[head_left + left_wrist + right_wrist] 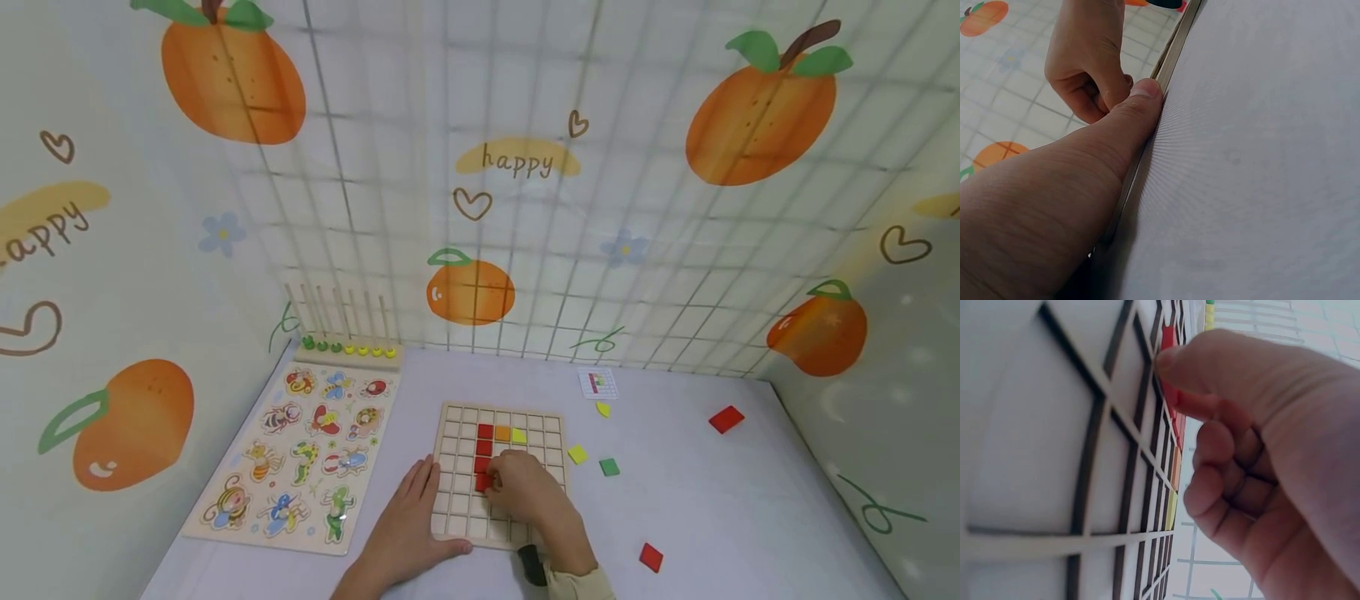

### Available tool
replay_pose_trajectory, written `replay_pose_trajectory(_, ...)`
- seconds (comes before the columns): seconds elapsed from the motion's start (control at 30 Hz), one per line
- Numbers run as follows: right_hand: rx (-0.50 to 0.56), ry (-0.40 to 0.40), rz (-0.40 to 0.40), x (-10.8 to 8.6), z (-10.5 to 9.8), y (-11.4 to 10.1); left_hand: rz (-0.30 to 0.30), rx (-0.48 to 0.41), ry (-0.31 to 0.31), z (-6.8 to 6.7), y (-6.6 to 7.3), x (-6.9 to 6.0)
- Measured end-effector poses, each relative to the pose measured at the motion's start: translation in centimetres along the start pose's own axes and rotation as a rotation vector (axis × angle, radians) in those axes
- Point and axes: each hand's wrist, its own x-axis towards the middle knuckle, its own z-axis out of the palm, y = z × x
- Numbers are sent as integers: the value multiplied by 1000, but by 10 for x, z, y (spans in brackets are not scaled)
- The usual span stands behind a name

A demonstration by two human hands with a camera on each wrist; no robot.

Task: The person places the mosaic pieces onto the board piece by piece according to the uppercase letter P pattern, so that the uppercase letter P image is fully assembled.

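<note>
A wooden grid board (477,527) lies on the table. Several red square tiles (483,447) form a column in it, with an orange tile (502,433) and a yellow tile (519,435) beside the top one. My right hand (528,487) pinches the lowest red tile (1168,340) between thumb and index finger at its grid cell; the other fingers are curled. My left hand (405,521) rests against the board's lower left corner, fingers extended along the left side. Its thumb (1144,90) touches the near edge.
Right of the board lie a yellow tile (577,454), a green tile (610,467), a yellow leaf-shaped piece (603,409) and red pieces (651,557). A pattern card (597,383) sits behind. An insect puzzle board (300,467) with pegs is at left. Printed curtains surround the table.
</note>
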Motion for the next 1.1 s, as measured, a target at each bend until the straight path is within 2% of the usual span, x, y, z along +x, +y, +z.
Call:
replay_pose_trajectory(0.4, -12, 7, -11, 0, -5, -4, 11, 17, 13, -2, 1, 0)
replay_pose_trajectory(0.7, -11, -26, 14, -2, -3, -5, 8, -8, 10, 1, 0, -2)
replay_pose_trajectory(0.83, 6, -26, 20, -1, -3, -6, 9, 7, 10, 1, 0, -1)
replay_pose_trajectory(1.1, 104, -18, 31, -1, 0, -3, 18, 20, 14, 0, 0, -1)
